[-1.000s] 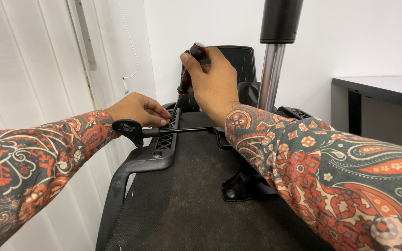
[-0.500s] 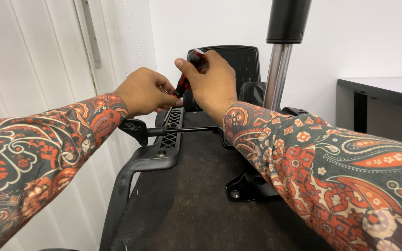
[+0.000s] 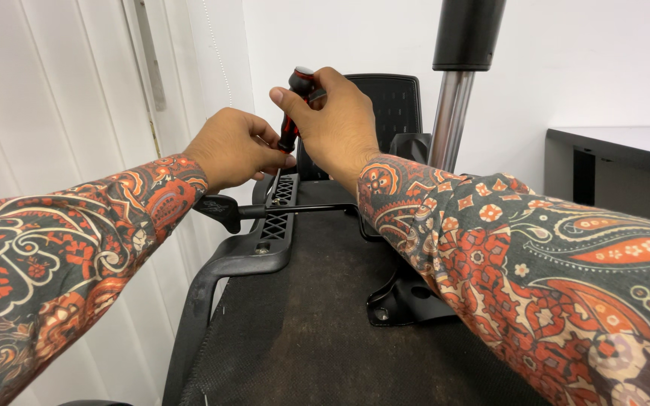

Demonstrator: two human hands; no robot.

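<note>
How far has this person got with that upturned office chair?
Done: the armrest bracket already lies against the seat underside. In hand: the right hand grips a red-and-black screwdriver, upright over the bracket, while the left hand steadies its shaft. Left: I cannot tell whether the screw is tight; no other armrest shows.

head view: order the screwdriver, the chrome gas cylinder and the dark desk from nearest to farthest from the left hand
1. Screwdriver: touching the left hand, gripped by the right hand.
2. Chrome gas cylinder: upright, beyond the right hand.
3. Dark desk: far right, by the wall.
</note>
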